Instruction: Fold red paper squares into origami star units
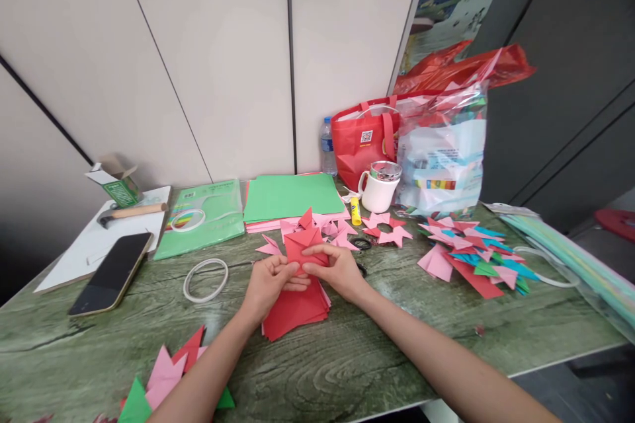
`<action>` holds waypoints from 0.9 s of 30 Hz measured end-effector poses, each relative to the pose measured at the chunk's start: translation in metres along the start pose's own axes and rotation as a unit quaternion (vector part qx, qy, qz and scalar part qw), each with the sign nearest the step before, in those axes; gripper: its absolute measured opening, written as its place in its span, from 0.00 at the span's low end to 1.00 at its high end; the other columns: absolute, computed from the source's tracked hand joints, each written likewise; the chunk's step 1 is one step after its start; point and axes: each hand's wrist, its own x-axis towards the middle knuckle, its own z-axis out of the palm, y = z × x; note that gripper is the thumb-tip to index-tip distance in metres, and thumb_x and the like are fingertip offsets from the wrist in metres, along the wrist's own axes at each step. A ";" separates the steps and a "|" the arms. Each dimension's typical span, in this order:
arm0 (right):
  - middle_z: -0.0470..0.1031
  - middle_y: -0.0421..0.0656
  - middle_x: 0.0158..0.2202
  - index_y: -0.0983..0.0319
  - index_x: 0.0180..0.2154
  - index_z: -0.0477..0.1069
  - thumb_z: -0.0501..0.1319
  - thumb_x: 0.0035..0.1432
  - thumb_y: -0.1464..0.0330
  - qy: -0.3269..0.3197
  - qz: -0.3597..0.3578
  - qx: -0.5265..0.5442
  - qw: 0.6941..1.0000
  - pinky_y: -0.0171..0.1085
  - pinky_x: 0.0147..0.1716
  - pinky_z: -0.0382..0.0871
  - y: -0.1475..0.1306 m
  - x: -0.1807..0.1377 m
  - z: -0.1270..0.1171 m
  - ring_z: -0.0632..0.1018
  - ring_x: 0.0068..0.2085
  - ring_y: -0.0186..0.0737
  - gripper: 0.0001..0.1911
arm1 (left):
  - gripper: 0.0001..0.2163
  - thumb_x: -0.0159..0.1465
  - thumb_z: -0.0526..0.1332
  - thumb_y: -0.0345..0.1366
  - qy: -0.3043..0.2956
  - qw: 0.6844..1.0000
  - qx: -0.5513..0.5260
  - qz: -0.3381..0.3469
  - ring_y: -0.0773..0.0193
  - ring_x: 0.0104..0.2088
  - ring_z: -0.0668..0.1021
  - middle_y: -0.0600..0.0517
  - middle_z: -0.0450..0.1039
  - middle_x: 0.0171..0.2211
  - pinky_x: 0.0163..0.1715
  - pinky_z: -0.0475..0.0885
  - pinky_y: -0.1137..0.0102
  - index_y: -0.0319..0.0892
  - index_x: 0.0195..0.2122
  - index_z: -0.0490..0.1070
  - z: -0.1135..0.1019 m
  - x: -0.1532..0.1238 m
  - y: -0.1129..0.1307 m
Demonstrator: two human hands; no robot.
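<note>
My left hand (270, 283) and my right hand (336, 269) meet at the table's middle, both pinching a folded red paper piece (303, 242) with pointed flaps. Under the hands lies a stack of red paper squares (297, 310). Folded pink paper pieces (337, 232) lie scattered just behind. Both hands have their fingers closed on the red piece.
A green wood-grain table (347, 357) holds a phone (112, 272), tape rings (205, 279), green paper sheets (292, 197), a glue stick (356, 211), a white mug (380, 187), a red bag (364, 139), a plastic bag (441, 158), and a pile of coloured folded pieces (471, 254). More folded pieces (166, 373) lie near left.
</note>
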 end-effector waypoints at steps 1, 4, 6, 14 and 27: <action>0.78 0.43 0.34 0.61 0.33 0.75 0.67 0.42 0.65 -0.001 0.000 0.001 1.000 0.40 0.38 0.69 0.001 0.000 0.000 0.76 0.36 0.43 0.12 | 0.17 0.45 0.69 0.43 -0.002 1.000 0.000 0.003 0.55 0.25 0.80 0.48 0.77 0.21 0.25 0.77 0.66 0.37 0.26 0.65 0.000 0.000 0.000; 0.77 0.44 0.34 0.61 0.34 0.75 0.67 0.43 0.65 0.001 -0.007 -0.001 1.000 0.41 0.40 0.68 0.004 0.001 -0.002 0.76 0.37 0.43 0.12 | 0.17 0.49 0.65 0.46 -0.009 1.000 -0.005 -0.002 0.55 0.25 0.80 0.47 0.77 0.22 0.25 0.77 0.65 0.38 0.25 0.64 0.000 0.001 -0.001; 0.77 0.44 0.35 0.61 0.34 0.75 0.67 0.43 0.65 0.004 -0.013 -0.003 1.000 0.41 0.41 0.67 0.007 0.002 -0.002 0.75 0.38 0.43 0.12 | 0.16 0.49 0.66 0.46 -0.009 1.000 -0.007 -0.008 0.55 0.25 0.80 0.46 0.77 0.22 0.26 0.77 0.65 0.38 0.25 0.65 0.000 0.000 -0.001; 0.77 0.43 0.34 0.61 0.33 0.74 0.67 0.43 0.65 -0.001 -0.006 0.023 1.000 0.40 0.41 0.67 0.008 0.002 -0.002 0.75 0.38 0.42 0.12 | 0.16 0.46 0.69 0.40 -0.010 1.000 0.007 0.000 0.56 0.26 0.80 0.47 0.77 0.22 0.30 0.77 0.64 0.37 0.26 0.64 0.001 -0.002 0.001; 0.74 0.41 0.32 0.61 0.33 0.72 0.67 0.42 0.63 -0.005 -0.022 0.017 1.000 0.38 0.39 0.66 0.008 0.003 -0.003 0.73 0.36 0.40 0.14 | 0.14 0.49 0.67 0.37 -0.045 0.995 0.042 0.074 0.56 0.32 0.80 0.51 0.77 0.30 0.37 0.75 0.64 0.42 0.36 0.71 0.001 -0.002 0.001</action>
